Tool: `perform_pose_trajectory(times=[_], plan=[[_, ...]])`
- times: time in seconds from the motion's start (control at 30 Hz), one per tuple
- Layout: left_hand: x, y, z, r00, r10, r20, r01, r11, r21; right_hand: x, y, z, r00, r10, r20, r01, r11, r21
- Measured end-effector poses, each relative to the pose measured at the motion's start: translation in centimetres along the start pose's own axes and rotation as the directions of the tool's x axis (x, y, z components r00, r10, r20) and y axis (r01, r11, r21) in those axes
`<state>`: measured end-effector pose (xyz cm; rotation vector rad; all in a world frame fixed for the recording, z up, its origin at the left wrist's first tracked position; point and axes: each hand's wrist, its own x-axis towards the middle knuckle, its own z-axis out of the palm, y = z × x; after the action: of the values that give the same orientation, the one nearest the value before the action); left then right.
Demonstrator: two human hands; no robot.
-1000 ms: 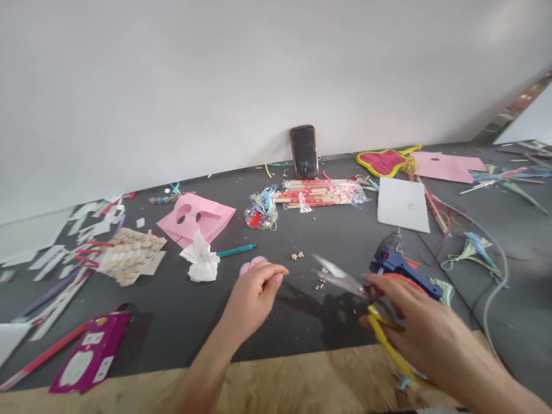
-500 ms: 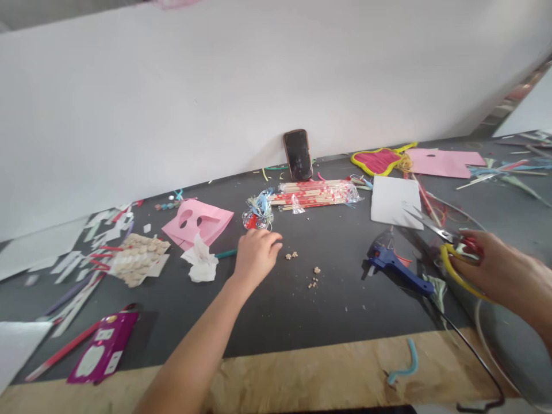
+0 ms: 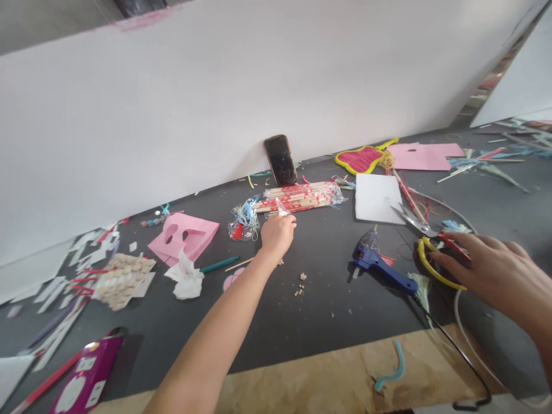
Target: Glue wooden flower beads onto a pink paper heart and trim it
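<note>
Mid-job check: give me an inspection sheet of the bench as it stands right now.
Surface: dark mat over a chipboard edge.
Job's things: packet of sticks; scissors with yellow handles.
Clutter: pink paper mask, tissue, paper scraps, glue gun, phone leaning on the wall.
Hands: left hand at the packet's near end, grip unclear; right hand open over the scissors' handles.
Cables: black cable from the glue gun, running toward the front edge.
Surroundings: white wall behind.

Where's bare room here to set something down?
Free: dark mat between left forearm and glue gun, around the crumbs; plywood edge left of the blue curl. Crowded: paper scraps far left, scissors and cord by the right hand.
</note>
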<state>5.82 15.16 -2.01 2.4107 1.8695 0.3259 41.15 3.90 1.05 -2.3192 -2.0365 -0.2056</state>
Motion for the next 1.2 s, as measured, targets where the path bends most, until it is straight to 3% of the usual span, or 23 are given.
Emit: perform_pose_trajectory(times=[0.2, 0.33, 0.43, 0.53, 0.63, 0.7, 0.83, 1.2], plan=[[0.3, 0.3, -0.4, 1.000, -0.016, 0.011, 0.016, 1.000, -0.019, -1.6, -0.9, -1.9, 0.941, -0.230, -0.247, 0.237, 0.971, 0.001], [-3.3, 0.5, -2.8, 0.999, 0.031, 0.028, -0.029, 0.997, -0.073, -3.0, -4.4, -3.9, 0.894, -0.271, -0.358, 0.351, 0.919, 0.182], [-7.9, 0.6, -3.9, 0.996, 0.070, 0.057, -0.063, 0.991, -0.119, -4.3, -8.3, -3.9, 0.879, -0.389, -0.275, 0.472, 0.792, 0.386], [-12.0, 0.5, -3.5, 0.995, 0.082, 0.062, -0.065, 0.969, -0.239, -5.3, -12.8, -2.7, 0.810, -0.552, -0.196, 0.556, 0.617, 0.557], [-14.3, 0.4, -2.4, 0.998, 0.062, 0.008, -0.056, 0.954, -0.295, -5.8, -16.6, -1.4, 0.756, -0.648, -0.088, 0.563, 0.576, 0.593], [-14.9, 0.2, -1.8, 0.998, 0.049, -0.030, -0.056, 0.949, -0.311, -5.8, -18.2, -0.7, 0.746, -0.664, -0.044, 0.563, 0.594, 0.574], [-15.0, -0.5, -1.4, 0.996, 0.069, -0.057, -0.084, 0.932, -0.353, -5.7, -19.4, 0.3, 0.769, -0.639, -0.016, 0.540, 0.636, 0.552], [-15.3, -0.8, -1.7, 0.997, 0.071, -0.039, -0.081, 0.920, -0.384, -5.3, -19.2, 1.1, 0.794, -0.607, -0.013, 0.461, 0.588, 0.664]])
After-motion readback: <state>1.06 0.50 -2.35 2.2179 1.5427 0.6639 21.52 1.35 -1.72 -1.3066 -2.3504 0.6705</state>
